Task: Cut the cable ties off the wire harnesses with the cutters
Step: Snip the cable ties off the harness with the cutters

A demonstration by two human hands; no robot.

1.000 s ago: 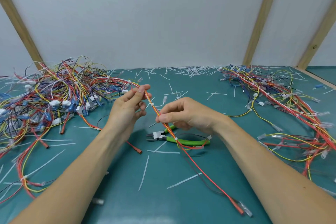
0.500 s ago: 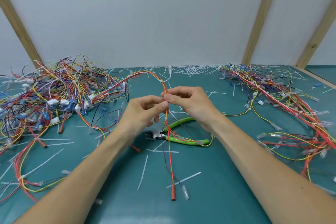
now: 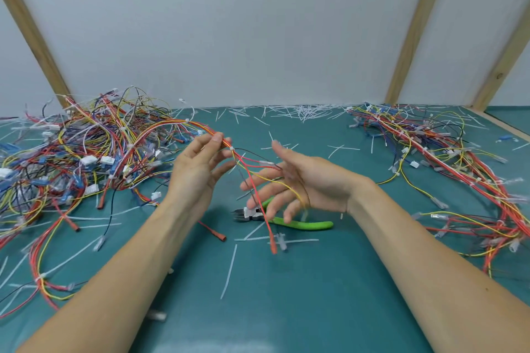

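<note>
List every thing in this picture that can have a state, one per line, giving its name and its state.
Left hand: pinching the harness, lifted.
Right hand: fingers spread, holding nothing, above the cutters.
Harness: held up, white cable tie uncut on it.
Cutters: lying on the table, unheld.

Right hand (image 3: 298, 180): fingers motion-blurred above the cutters (image 3: 301, 224).
Cutters: handles partly hidden behind those fingers.
Left wire pile (image 3: 80, 157): left of the cutters, cut off by frame edge.
</note>
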